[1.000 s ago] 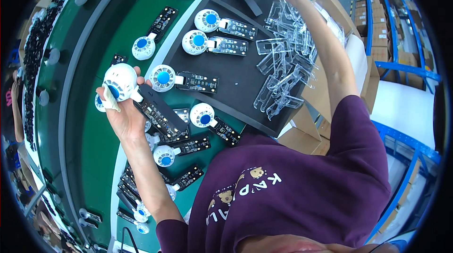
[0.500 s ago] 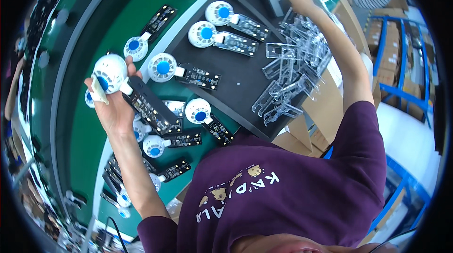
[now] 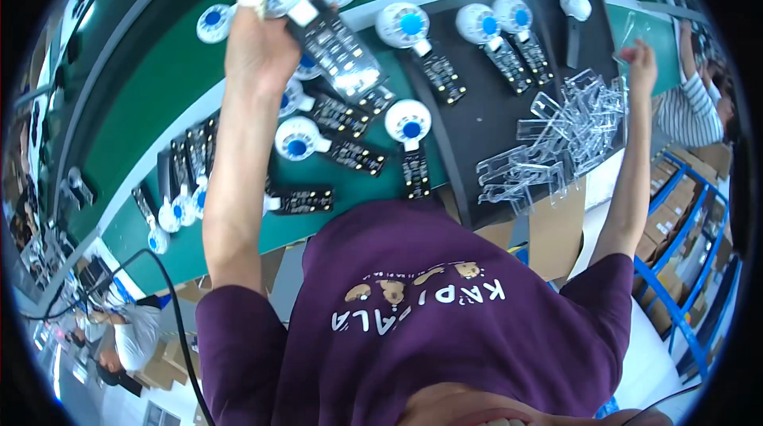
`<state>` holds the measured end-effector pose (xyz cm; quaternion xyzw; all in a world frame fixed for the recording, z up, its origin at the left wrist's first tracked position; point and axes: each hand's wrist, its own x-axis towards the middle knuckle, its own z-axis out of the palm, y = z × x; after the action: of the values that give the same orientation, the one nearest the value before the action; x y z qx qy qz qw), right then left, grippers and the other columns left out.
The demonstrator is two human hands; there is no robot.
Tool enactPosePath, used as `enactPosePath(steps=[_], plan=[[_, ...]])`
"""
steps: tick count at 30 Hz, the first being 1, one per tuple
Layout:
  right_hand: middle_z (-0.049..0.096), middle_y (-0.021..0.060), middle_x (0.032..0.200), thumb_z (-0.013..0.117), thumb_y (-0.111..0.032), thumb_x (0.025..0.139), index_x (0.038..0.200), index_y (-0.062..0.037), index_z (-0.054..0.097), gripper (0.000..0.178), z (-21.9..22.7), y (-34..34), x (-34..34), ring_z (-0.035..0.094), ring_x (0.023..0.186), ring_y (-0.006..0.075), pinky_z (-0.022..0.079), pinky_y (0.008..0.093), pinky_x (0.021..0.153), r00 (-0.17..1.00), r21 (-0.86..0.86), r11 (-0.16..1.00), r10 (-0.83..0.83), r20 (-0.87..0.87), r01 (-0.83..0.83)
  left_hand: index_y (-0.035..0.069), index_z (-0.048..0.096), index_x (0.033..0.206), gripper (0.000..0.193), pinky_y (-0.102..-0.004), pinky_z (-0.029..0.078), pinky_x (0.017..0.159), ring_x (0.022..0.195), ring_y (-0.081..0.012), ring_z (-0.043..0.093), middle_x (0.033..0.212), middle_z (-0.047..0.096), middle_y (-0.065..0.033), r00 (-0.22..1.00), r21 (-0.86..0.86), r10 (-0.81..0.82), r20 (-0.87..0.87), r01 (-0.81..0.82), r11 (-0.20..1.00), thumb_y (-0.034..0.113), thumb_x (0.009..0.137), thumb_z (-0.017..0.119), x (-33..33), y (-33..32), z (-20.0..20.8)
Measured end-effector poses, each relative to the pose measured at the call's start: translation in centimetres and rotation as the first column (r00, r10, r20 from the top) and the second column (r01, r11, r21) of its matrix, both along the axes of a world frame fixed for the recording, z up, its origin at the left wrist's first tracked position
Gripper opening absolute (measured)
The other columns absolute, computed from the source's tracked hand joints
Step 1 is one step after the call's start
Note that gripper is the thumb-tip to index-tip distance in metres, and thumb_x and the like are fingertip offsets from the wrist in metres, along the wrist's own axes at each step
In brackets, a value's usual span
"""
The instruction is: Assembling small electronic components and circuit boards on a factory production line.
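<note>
In my left hand (image 3: pixel 266 48) is what looks like a handheld fan (image 3: pixel 342 52), with a white vented head, a blue centre and a dark handle whose circuit board is exposed. My fingers close round the head, and a pale wrap covers one finger. The handle's lower part shines brightly. Off to the right, my right hand (image 3: pixel 640 68) has its fingers pinched at a thin clear plastic piece (image 3: pixel 630 29), faint against the green. Just left of that forearm lies a heap of clear plastic parts (image 3: pixel 568 128) on a black tray (image 3: pixel 477 120).
Several similar fans (image 3: pixel 412 25) lie on the tray and the green bench (image 3: pixel 159 195). Past a pale rail runs a green belt (image 3: pixel 159 68) carrying more of them. A black cable (image 3: pixel 171 291) curves at left. Cartons and blue racks (image 3: pixel 675 307) stand at right; other people are farther off.
My view has turned, shifting the bench in the picture. The left hand has moved up and right with the fan. My right hand, previously stretched open, now pinches a clear piece.
</note>
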<state>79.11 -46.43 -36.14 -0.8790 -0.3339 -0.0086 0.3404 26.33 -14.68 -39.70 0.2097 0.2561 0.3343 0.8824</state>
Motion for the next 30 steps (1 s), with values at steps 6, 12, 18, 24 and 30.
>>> enactPosePath(steps=[6,12,18,24,30], plan=[[0.05,0.0028,0.081,0.051,-0.028,0.087,0.127,-0.0082,0.042,0.046,2.8,15.5,-34.3,0.046,0.074,0.012,0.043,0.0261,0.065,0.834,-0.009,0.847,0.521,-0.184,-0.531,0.008,0.052,0.1,0.028,-0.0278,0.045,0.067,0.077,-0.0136,0.054,0.086,0.055,-0.0011,0.956,0.034,0.288,-0.053,-0.286,0.958,0.032,0.087,0.057,-1.5,-0.5,0.5],[0.05,0.0154,0.097,0.064,-0.028,0.079,0.122,-0.0057,0.048,0.052,-0.9,20.3,-48.9,0.052,0.076,0.0263,0.044,0.0341,0.073,0.802,-0.128,0.809,0.586,0.113,-0.573,0.009,0.052,0.096,0.025,-0.0281,0.045,0.066,0.074,-0.0136,0.053,0.082,0.054,-0.0001,0.929,0.098,0.371,0.002,-0.369,0.924,0.03,0.086,0.058,-4.3,-0.9,-0.1],[0.051,0.0146,0.097,0.063,-0.027,0.079,0.126,-0.0105,0.045,0.054,-3.7,23.0,-52.7,0.052,0.083,0.0308,0.044,0.037,0.072,0.766,-0.08,0.832,0.539,0.351,-0.549,0.007,0.05,0.098,0.027,-0.0275,0.044,0.067,0.078,-0.0129,0.052,0.084,0.053,-0.0018,0.923,0.198,0.374,0.087,-0.384,0.902,0.029,0.086,0.059,-7.7,0.2,0.2],[0.052,0.0151,0.097,0.062,-0.025,0.08,0.133,-0.015,0.037,0.059,-2.6,24.1,-52.8,0.05,0.086,0.0313,0.044,0.0373,0.072,0.666,-0.079,0.665,0.746,0.017,-0.743,0.007,0.046,0.112,0.04,-0.0261,0.043,0.074,0.085,-0.0129,0.054,0.097,0.055,-0.0045,0.899,0.2,0.435,0.054,-0.436,0.877,0.029,0.083,0.062,-10.4,0.1,-0.3],[0.053,0.0117,0.097,0.058,-0.024,0.083,0.127,-0.0127,0.042,0.048,-3.4,25.4,-54.2,0.053,0.083,0.025,0.045,0.0365,0.07,0.582,0.019,0.583,0.808,0.089,-0.812,0.005,0.052,0.109,0.034,-0.032,0.047,0.078,0.086,-0.0172,0.058,0.096,0.06,-0.0074,0.953,0.129,0.297,-0.065,-0.287,0.949,0.03,0.086,0.057,-14.5,-0.6,-3.3]])
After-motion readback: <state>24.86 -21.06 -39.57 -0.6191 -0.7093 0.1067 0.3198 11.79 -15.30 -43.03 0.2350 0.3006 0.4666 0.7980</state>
